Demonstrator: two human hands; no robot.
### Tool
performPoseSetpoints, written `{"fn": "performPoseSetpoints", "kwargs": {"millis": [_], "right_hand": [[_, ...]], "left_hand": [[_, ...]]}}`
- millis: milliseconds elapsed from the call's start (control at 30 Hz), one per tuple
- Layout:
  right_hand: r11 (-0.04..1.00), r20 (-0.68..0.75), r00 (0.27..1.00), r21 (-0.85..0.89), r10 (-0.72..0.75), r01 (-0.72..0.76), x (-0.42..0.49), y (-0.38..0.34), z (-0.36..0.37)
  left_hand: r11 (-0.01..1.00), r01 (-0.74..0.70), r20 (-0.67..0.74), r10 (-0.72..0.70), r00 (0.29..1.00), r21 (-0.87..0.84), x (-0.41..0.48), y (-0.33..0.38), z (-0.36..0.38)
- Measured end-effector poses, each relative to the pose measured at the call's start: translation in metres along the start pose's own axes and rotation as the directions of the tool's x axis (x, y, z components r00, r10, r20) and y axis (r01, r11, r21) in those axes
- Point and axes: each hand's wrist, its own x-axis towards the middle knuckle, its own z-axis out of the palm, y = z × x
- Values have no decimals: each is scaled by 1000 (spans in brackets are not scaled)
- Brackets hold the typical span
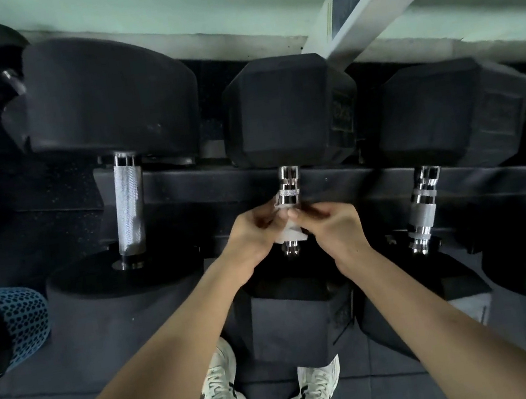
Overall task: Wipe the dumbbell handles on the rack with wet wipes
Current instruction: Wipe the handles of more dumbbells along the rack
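- A floor of dark grey rubber mats is seen across the lower frame, and a pale green wall runs along the top.
- A white post is seen slanting across the wall at upper right.
- A black rack rail is laid across the middle of the frame, with dumbbells set over it side by side.
- A round-headed dumbbell with a long knurled handle is placed at centre left; a hex dumbbell with a ringed chrome handle is placed at centre right.
- A blue perforated roller is seen at the left edge, and white sneakers at bottom centre.
- The middle dumbbell handle is found at frame centre, below its black hex head.
- A white wet wipe is wrapped around the lower part of that handle.
- The wipe is pinched by the left hand from the left side, fingers curled onto it.
- The wipe is gripped from the right side by the right hand, fingers likewise curled.
- The fingertips of both hands are brought together over the handle, with bare chrome left showing above and below the wipe.
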Motion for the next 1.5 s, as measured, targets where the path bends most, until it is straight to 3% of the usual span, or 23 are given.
{"fn": "performPoseSetpoints", "kwargs": {"millis": [233,467,633,700,800,900,1000,1100,1367,1500], "right_hand": [[976,103,994,-217,39,-16,-11,17,-12],[954,63,998,-297,-21,38,-17,16,-16],[960,38,988,-234,-150,154,-47,-2,-21],[958,41,981,-209,-190,195,-60,-14,-16],[964,128,974,-169,-185,205,-80,-34,5],[969,288,943,-129,-165,209,-100,-50,37],[930,388,894,-189,-224,315,-113,-55,71],[864,315,899,-305,-306,401,-116,-54,109],[939,71,951,-147,-302,310,-114,-53,188],[985,147,976,94,-158,146,-101,-66,200]], "left_hand": [[946,-92,114,58,992,310,-10,-12,-11],[915,-88,-13,101,995,394,-12,-15,-8],[974,-75,-206,120,971,216,-41,-9,-24],[991,-83,-206,104,973,107,-59,-5,-35],[996,-73,-158,63,985,-59,-83,2,-53],[995,-63,-187,48,981,-76,-97,9,-76],[994,-35,-247,9,969,-100,-100,17,-104],[986,-18,-262,-27,965,-165,-97,20,-133],[993,-39,-139,23,990,-113,-83,24,-200],[993,-11,-119,-4,993,-121,-69,29,-225]]}}
